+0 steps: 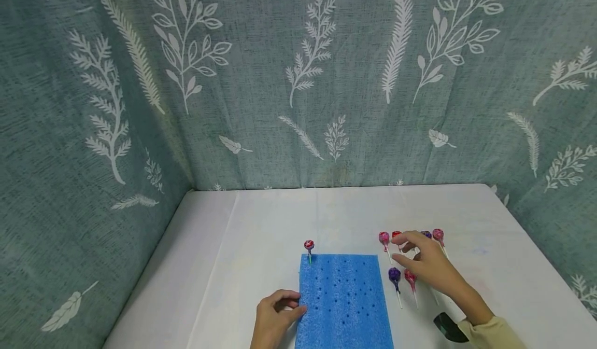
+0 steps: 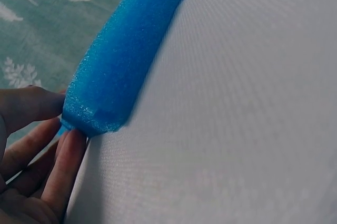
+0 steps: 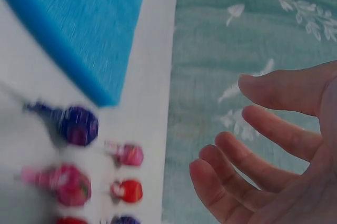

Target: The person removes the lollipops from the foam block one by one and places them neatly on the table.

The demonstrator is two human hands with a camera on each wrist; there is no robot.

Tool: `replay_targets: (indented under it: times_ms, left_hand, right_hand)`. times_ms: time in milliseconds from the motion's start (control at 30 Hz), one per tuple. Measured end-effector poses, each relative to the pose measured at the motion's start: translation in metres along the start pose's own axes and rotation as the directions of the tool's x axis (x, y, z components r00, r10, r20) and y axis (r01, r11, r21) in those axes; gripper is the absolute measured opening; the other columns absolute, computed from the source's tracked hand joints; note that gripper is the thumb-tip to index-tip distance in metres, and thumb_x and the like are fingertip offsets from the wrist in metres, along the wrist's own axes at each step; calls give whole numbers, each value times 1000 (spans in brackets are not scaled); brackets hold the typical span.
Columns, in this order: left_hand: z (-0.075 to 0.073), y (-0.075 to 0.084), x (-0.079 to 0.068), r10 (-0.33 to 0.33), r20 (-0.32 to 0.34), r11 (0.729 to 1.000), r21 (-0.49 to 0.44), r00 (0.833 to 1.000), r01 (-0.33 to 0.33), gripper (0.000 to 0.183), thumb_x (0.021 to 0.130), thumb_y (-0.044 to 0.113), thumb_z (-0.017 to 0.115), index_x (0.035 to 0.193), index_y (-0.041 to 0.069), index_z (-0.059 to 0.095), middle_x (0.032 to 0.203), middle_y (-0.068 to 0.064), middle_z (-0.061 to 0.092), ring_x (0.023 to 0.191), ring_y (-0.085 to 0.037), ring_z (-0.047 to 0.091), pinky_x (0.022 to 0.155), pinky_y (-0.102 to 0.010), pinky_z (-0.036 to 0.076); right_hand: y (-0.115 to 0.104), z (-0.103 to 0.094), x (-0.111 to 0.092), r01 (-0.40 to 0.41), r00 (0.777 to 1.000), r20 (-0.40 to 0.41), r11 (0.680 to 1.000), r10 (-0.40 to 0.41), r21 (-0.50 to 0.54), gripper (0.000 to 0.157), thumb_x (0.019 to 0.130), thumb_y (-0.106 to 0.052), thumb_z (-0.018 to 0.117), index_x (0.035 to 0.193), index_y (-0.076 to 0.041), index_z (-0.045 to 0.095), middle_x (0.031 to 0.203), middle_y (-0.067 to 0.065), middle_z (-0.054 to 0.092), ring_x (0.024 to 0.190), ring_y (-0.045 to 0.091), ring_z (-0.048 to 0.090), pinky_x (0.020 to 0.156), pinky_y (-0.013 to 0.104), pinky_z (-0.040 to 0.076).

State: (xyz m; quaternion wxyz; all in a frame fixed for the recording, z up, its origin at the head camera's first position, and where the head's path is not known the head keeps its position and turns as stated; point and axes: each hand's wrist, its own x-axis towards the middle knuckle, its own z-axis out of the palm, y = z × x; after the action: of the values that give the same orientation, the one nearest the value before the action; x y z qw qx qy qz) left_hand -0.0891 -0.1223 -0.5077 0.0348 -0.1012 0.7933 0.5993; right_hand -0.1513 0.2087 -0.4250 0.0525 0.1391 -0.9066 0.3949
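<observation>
A blue foam block [image 1: 345, 297] dotted with several small holes lies flat on the white table. My left hand [image 1: 275, 318] holds its left edge, thumb on one face and fingers against the side in the left wrist view. At the block's far left corner a lollipop [image 1: 309, 245] stands upright on its stick. To the right, my right hand [image 1: 431, 263] hovers over loose lollipops, thumb and fingers parted with nothing between them. Nearest to it are a purple lollipop [image 1: 394, 275], a pink lollipop [image 1: 410, 276] and another pink one [image 1: 384, 238]. The hand partly covers a red lollipop [image 1: 396, 233].
Farther right in the back row lie a purple lollipop [image 1: 426, 233] and a pink lollipop [image 1: 438, 234]. A dark object [image 1: 450, 328] sits by the right sleeve [image 1: 494, 333]. Leaf-patterned green cloth [image 1: 261, 79] hangs behind the white table [image 1: 252, 235] and along its left side.
</observation>
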Motion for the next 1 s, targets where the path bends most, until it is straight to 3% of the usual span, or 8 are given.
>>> replay_targets:
  times_ms: [267,633,833,1000]
  left_hand:
    - [-2,-1,1,-12,1,1000,14,1000,12,30,67,7,84,93,4,70,80,-4,64,74,-17,60,63,-27,50]
    - [0,-5,1,-32,35,998,-60,999,34,28,69,8,83,93,3,70,80,-5,64,76,-19,61,67,-31,51]
    - [0,-5,0,-29,45,998,-63,999,32,27,69,9,83,92,3,69,81,-5,64,76,-19,61,69,-32,52]
    - [-2,-5,0,-19,40,998,-53,999,22,27,70,10,83,92,3,70,81,-5,63,76,-18,61,70,-33,52]
  right_hand:
    - [-16,28,10,92,996,5,991,-93,94,28,83,-10,72,108,-8,62,103,6,62,88,27,61,64,25,51]
    - [-32,60,25,79,994,59,978,-92,195,33,84,-11,72,114,-12,59,105,4,61,91,28,60,70,33,52]
    - [-40,83,34,68,996,49,971,-81,228,36,83,-8,72,115,-13,58,106,4,61,91,26,60,70,30,52]
    - [-49,99,40,77,994,55,965,-94,251,37,84,-8,71,119,-14,57,108,5,60,93,27,60,74,36,53]
